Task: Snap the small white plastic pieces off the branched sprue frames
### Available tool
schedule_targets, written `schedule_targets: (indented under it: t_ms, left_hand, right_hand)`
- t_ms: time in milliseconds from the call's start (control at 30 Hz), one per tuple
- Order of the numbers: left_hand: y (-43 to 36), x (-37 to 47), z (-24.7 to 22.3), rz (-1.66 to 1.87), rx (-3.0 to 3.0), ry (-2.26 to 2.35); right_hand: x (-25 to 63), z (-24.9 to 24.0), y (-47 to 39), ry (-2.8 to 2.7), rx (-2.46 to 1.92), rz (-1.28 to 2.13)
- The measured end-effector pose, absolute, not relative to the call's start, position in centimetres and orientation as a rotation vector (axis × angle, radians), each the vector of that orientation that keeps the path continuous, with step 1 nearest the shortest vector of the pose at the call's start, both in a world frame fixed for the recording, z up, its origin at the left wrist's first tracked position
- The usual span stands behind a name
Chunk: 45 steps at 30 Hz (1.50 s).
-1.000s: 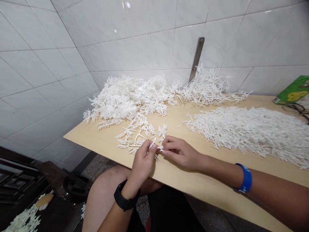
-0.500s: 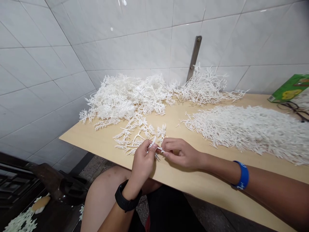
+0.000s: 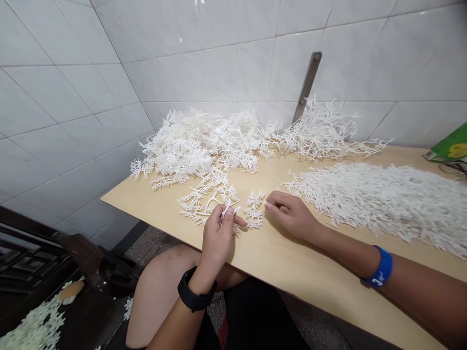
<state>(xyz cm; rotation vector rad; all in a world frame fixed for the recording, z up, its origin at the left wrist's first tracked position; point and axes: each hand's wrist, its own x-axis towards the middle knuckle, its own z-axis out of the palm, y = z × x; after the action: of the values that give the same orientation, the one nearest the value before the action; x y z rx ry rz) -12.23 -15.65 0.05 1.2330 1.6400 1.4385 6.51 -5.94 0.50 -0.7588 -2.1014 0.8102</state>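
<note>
My left hand [image 3: 218, 238], with a black band on its wrist, pinches a small white plastic sprig [image 3: 226, 209] between thumb and forefinger near the table's front edge. To its right, my right hand [image 3: 292, 214], wearing a blue wristband, is closed in a pinch just above the table. A tiny white bit shows at its fingertips, too small to name. Between the hands lie short white sprig pieces [image 3: 254, 210]. Just beyond my left hand are branched white plastic stems [image 3: 207, 197] with feathery ends.
A heap of white plastic branches [image 3: 197, 141] sits at the back left, with barer stems [image 3: 321, 131] beside it. A long pile of sprigs [image 3: 383, 199] covers the right side. A metal bracket [image 3: 308, 87] is fixed to the tiled wall. A green box [image 3: 450, 143] stands far right.
My right hand has drawn away to the right from my left hand, where their fingertips had been together. My left hand keeps its sprig. The whole view has shifted slightly.
</note>
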Motion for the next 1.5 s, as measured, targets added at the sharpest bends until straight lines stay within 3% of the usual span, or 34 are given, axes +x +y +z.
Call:
schedule_targets:
  t_ms: [167,400,833,1500]
  left_hand:
    - [-15.9,-12.1,0.1,1.457,1.203,1.603]
    - [-15.8,-12.1,0.0,1.449,1.208,1.535]
    - [-16.3,-11.6,0.0,1.358,1.413,1.473]
    - [-16.6,-11.7,0.3,1.185,1.615,1.506]
  right_hand:
    - [6.7,-0.3,-4.1,-1.916,-1.193,0.731]
    - [6.5,-0.2,-4.4,-1.963,-1.247,0.797]
    - [4.8,0.3,-9.5,-2.348,-0.549,0.928]
    - [5.1,-1.0,-9.0,-2.444,-0.423,0.760]
